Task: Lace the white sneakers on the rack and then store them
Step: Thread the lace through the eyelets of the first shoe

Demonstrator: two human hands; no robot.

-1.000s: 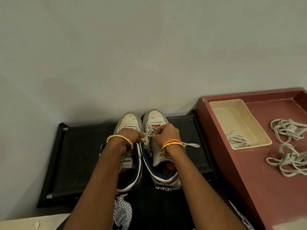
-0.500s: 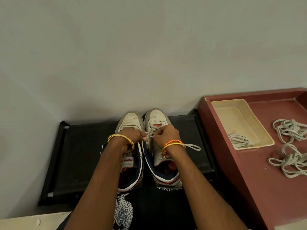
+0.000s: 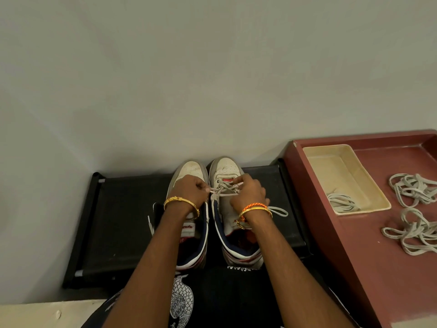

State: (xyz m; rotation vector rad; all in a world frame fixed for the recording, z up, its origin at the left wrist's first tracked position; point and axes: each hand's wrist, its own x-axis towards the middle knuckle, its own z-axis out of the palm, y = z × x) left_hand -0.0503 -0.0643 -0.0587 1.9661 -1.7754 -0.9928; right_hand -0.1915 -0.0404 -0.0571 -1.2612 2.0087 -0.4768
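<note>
Pinching a strand of the grey-white lace [image 3: 223, 189] between thumb and curled fingers, the left hand [image 3: 189, 191] sits over the left sneaker [image 3: 189, 171], whose white toe shows just beyond its knuckles. The right hand [image 3: 248, 192] is clenched on the same lace above the eyelets of the right sneaker [image 3: 224, 169], fingers curled round a strand that runs across toward the left hand. A loose end of the lace trails out past the right wrist, beside an orange cord and a gold bangle [image 3: 254, 209]; the left wrist carries a gold bracelet [image 3: 181, 202].

Both sneakers stand side by side, toes toward the wall [image 3: 212, 79], on the black fabric top of the rack [image 3: 123, 216], directly beneath the two hands. Their navy-lined openings lie nearer the person than the hands, under the forearms.

Well off to the right of the right hand is a dark red tabletop [image 3: 369, 245] with a raised rim. On it sits a cream tray [image 3: 369, 181] holding one coiled lace [image 3: 343, 202], and farther right two loose bundles of laces [image 3: 411, 190] lie on the red surface. Below the forearms a black garment with a white print [image 3: 182, 301] is visible.
</note>
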